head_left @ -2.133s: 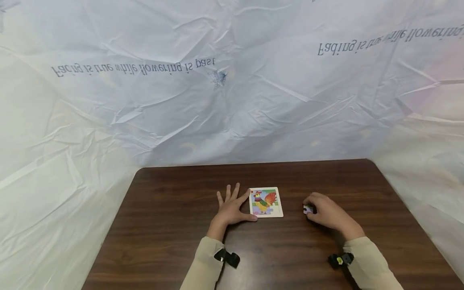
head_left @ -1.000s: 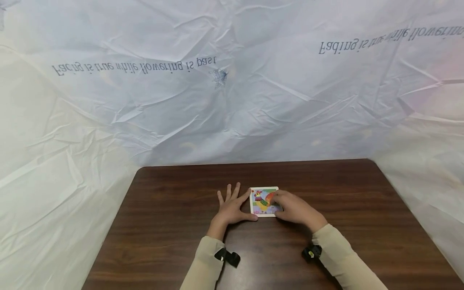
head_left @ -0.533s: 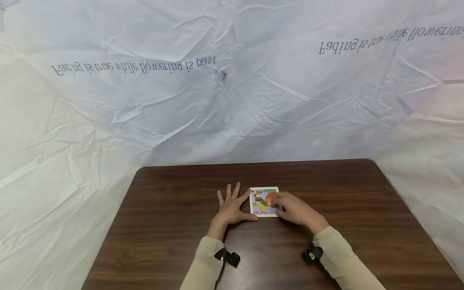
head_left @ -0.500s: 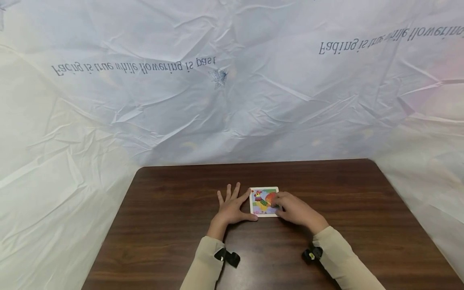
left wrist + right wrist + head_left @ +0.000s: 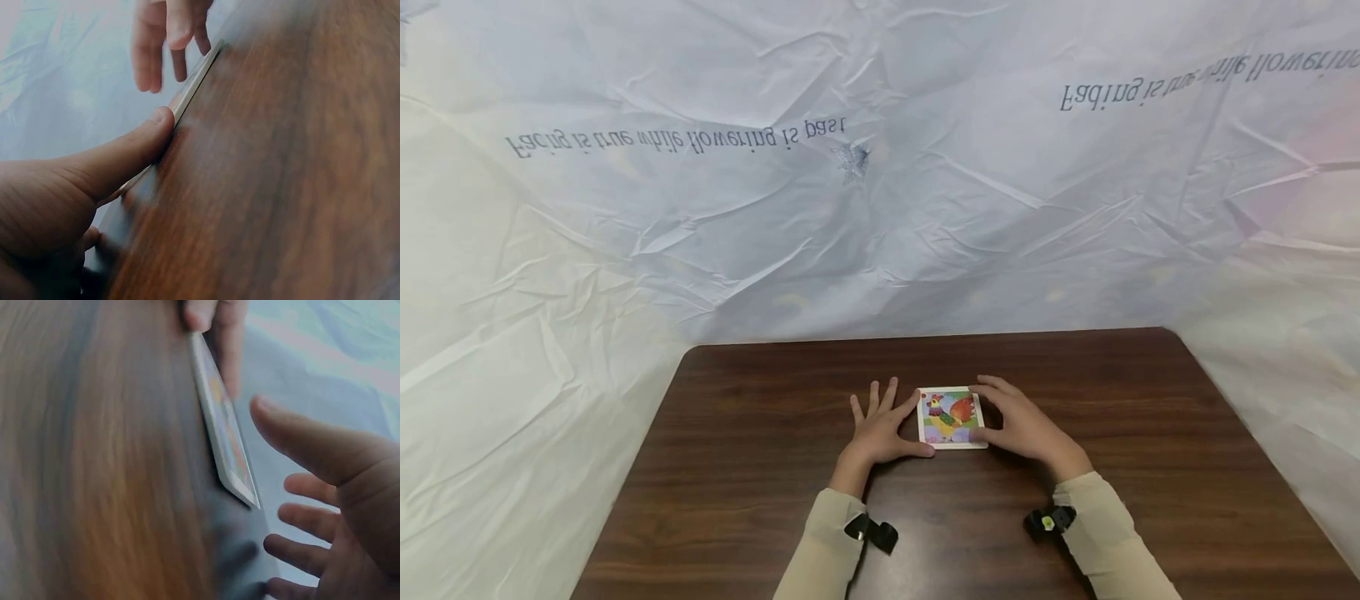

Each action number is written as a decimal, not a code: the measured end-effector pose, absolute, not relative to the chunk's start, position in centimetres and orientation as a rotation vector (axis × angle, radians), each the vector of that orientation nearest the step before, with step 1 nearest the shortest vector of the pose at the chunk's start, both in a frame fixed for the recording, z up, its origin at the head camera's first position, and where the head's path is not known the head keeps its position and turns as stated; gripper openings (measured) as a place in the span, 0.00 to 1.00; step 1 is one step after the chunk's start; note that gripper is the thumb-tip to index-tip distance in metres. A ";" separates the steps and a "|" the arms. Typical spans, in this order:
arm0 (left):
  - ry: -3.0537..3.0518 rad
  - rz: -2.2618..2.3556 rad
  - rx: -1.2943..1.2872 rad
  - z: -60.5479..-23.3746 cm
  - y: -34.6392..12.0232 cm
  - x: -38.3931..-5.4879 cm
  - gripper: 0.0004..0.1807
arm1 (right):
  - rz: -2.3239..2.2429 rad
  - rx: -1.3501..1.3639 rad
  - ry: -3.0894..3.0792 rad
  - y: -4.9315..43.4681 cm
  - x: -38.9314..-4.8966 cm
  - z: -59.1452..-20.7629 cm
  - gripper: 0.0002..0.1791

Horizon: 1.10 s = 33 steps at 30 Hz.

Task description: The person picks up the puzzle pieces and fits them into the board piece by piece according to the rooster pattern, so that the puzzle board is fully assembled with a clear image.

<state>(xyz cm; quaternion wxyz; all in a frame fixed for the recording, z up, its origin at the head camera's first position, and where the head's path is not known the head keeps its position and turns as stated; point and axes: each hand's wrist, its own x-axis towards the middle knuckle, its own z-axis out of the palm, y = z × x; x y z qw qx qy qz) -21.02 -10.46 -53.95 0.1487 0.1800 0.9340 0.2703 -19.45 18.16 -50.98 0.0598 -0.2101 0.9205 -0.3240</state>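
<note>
A small square jigsaw puzzle (image 5: 950, 417) with a white border and a colourful rooster picture lies flat on the brown table. My left hand (image 5: 878, 433) is spread at its left side; the index finger and thumb touch the left corners. In the left wrist view the left thumb (image 5: 140, 147) presses against the puzzle's edge. My right hand (image 5: 1028, 425) is at the puzzle's right side, thumb and fingers apart, with nothing held. The right wrist view shows the right fingers (image 5: 306, 550) spread and clear of the puzzle's white edge.
The wood-grain table (image 5: 760, 467) stretches out on both sides of the puzzle. A wrinkled, pale plastic sheet (image 5: 880, 233) with printed lettering hangs behind and beside it. Black bands (image 5: 871, 532) with small cameras sit on both wrists.
My right hand brought a puzzle piece from the right to the puzzle's blank lower right part, which now shows picture. It let go, and its fingers have spread. The left hand stayed put.
</note>
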 end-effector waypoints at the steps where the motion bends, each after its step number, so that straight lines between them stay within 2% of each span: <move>1: 2.687 0.775 0.518 -54.0 -10.4 -21.0 0.59 | -1.003 -0.596 2.770 18.3 -19.3 -51.2 0.45; 4: 2.679 0.777 0.528 -54.2 -10.4 -20.7 0.59 | -1.047 -0.515 2.730 18.5 -18.8 -52.1 0.53; 7: 2.675 0.784 0.531 -54.5 -10.4 -20.5 0.59 | -1.048 -0.500 2.745 18.5 -18.5 -52.9 0.55; 33: 2.694 0.784 0.526 -54.0 -10.6 -20.9 0.59 | -1.049 -0.541 2.762 19.0 -19.1 -54.3 0.54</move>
